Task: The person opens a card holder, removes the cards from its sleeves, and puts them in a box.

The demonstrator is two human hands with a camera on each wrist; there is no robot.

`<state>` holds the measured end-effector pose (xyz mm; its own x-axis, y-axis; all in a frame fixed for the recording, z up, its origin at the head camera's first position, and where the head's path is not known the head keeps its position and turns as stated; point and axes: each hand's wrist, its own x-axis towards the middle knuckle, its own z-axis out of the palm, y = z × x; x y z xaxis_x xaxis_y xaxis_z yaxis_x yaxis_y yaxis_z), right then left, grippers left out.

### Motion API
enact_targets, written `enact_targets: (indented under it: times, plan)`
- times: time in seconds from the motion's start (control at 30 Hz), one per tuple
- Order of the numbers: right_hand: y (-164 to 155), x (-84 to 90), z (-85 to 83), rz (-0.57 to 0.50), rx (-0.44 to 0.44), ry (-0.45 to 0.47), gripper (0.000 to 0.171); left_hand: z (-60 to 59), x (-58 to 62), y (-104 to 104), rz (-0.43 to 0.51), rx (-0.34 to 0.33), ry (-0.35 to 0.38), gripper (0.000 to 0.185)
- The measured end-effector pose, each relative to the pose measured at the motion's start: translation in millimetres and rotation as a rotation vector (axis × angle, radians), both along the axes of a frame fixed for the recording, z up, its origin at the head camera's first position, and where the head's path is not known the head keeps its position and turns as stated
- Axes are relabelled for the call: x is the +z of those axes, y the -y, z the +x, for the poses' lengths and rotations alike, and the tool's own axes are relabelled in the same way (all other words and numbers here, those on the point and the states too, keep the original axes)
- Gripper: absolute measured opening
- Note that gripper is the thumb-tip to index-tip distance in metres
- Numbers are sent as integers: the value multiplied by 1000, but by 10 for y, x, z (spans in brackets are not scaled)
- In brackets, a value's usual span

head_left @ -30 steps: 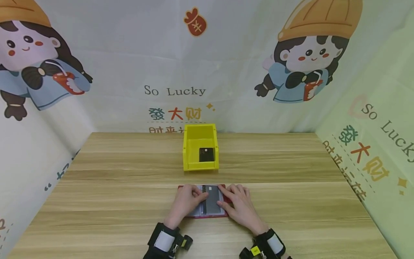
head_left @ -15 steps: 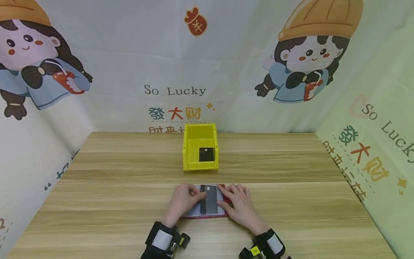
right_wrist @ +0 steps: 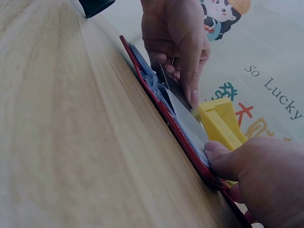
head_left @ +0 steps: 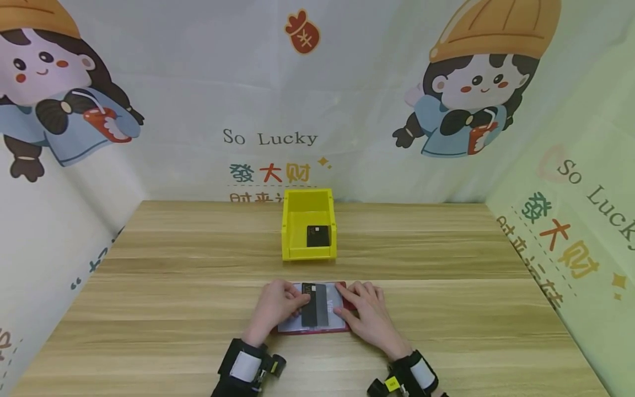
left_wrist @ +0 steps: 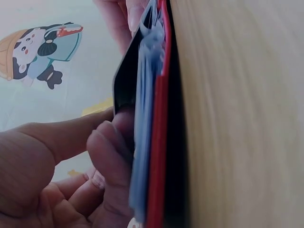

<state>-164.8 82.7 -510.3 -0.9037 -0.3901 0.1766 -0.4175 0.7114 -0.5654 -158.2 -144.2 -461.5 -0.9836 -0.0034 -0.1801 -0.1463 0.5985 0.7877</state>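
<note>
A red card holder [head_left: 312,332] with clear plastic sleeves [head_left: 335,317] lies open on the table. A black bank card [head_left: 308,315] with a small chip sits partly in a sleeve; its right part looks greyer through the plastic. My left hand [head_left: 278,302] pinches the card's left edge between thumb and fingers. In the left wrist view the card [left_wrist: 126,83] is bowed up off the sleeves. My right hand [head_left: 369,314] rests on the holder's right side, fingers spread. In the right wrist view its thumb [right_wrist: 217,154] presses the sleeve's edge.
Behind the holder stands a yellow bin [head_left: 292,242] with another black card [head_left: 317,236] lying inside. The wooden table [head_left: 421,264] meets a printed cloth backdrop [head_left: 357,99] at the back and sides.
My left hand has moved left with the bank card, so more of it sticks out of the sleeve. The right hand stays in place.
</note>
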Motion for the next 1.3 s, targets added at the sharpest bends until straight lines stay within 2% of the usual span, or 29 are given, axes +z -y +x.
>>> enact_targets:
  times: [0.2, 0.47, 0.73, 1.1, 1.3]
  plan:
    - [4, 8, -2, -5, -2, 5, 51, -10, 7, 27, 15, 5, 29, 18]
    - [2, 9, 10, -6, -1, 3, 51, -20, -12, 61, 44, 13, 22, 16]
    - [2, 11, 0, -6, 2, -1, 50, -3, 64, 77, 95, 52, 44, 14]
    - [-3, 13, 14, -5, 4, -3, 51, -10, 89, 136, 120, 63, -10, 15]
    - [-5, 15, 9, -8, 7, -29, 51, -22, 151, 172, 133, 78, -6, 15]
